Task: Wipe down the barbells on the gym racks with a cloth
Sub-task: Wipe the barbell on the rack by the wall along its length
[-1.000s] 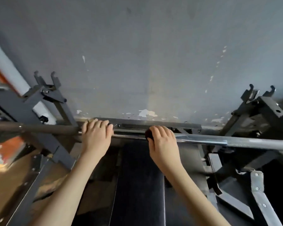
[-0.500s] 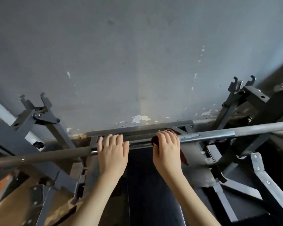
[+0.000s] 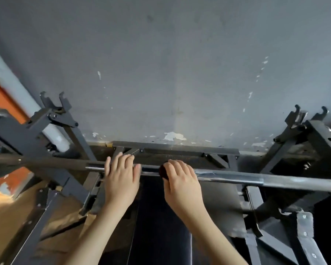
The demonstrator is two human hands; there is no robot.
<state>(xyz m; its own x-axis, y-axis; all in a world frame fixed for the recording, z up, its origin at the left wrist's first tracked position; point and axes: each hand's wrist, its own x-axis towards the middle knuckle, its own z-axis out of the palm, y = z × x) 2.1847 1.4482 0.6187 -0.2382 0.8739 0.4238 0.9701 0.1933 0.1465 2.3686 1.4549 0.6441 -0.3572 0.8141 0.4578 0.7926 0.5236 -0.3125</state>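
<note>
Two bare forearms are reaching up from the bottom edge, either side of a dark padded bench (image 3: 161, 222) that is running away from the viewer. The left hand (image 3: 120, 178) is lying palm down on the barbell (image 3: 256, 178), its fingers curling over the top of the bar and gripping it. Just beside it, the right hand (image 3: 182, 185) is wrapping around a dark cloth (image 3: 163, 172) and holding it against the bar. Only a small rounded bit of cloth is showing at the thumb side. The barbell is lying almost level across the whole view, dull and dark toward the left and shiny steel toward the right. Behind it, a dark cross beam (image 3: 174, 147) is spanning the frame. Farther back, a hooked left upright (image 3: 54, 111) and a hooked right upright (image 3: 302, 119) are rising at the sides. A grey wall (image 3: 161, 64) with chipped paint is filling the background, and a white pipe (image 3: 27, 102) is slanting across the far left.
</note>
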